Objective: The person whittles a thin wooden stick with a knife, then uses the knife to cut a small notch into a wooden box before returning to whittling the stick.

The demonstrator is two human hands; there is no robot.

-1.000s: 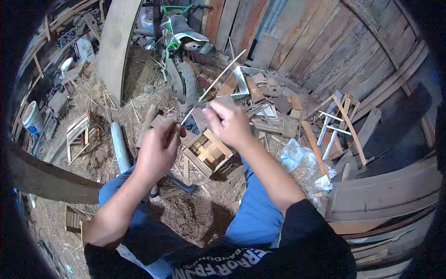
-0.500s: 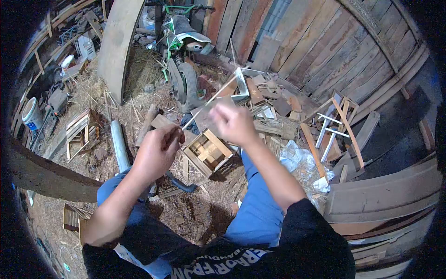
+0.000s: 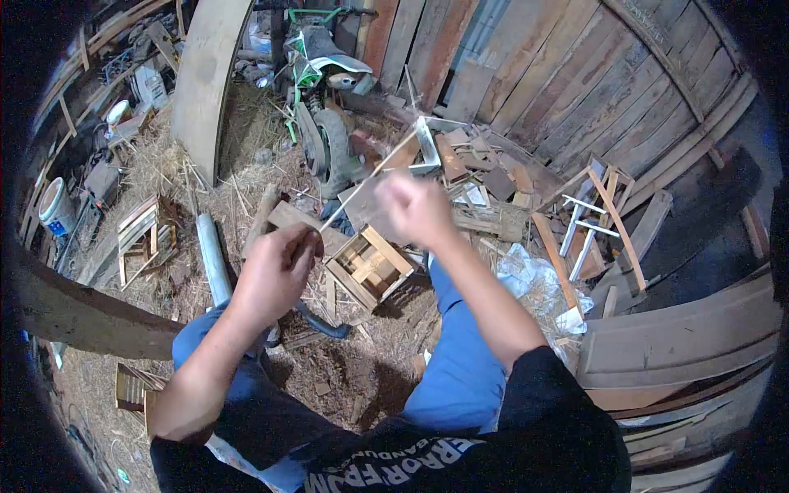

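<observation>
My left hand [image 3: 278, 264] is closed around the lower end of a thin wooden strip [image 3: 369, 179], which slants up and away to the right. My right hand [image 3: 417, 210] is curled beside the strip, its fingers smeared by motion. What it holds, if anything, I cannot make out. Below and between the hands, a small wooden crate [image 3: 351, 284] with slats and blocks inside sits on the ground in front of my knees.
A small motorbike [image 3: 329, 148] stands at the back beside a tall leaning board [image 3: 205, 90]. Scrap wood [image 3: 485, 164] lies at the back right, near a plastic bag [image 3: 530, 279]. Slatted wooden frames [image 3: 144, 238] are at the left, near a grey pipe [image 3: 214, 259].
My right hand has shifted slightly right and stays blurred by motion. My left hand keeps hold of the strip in nearly the same place.
</observation>
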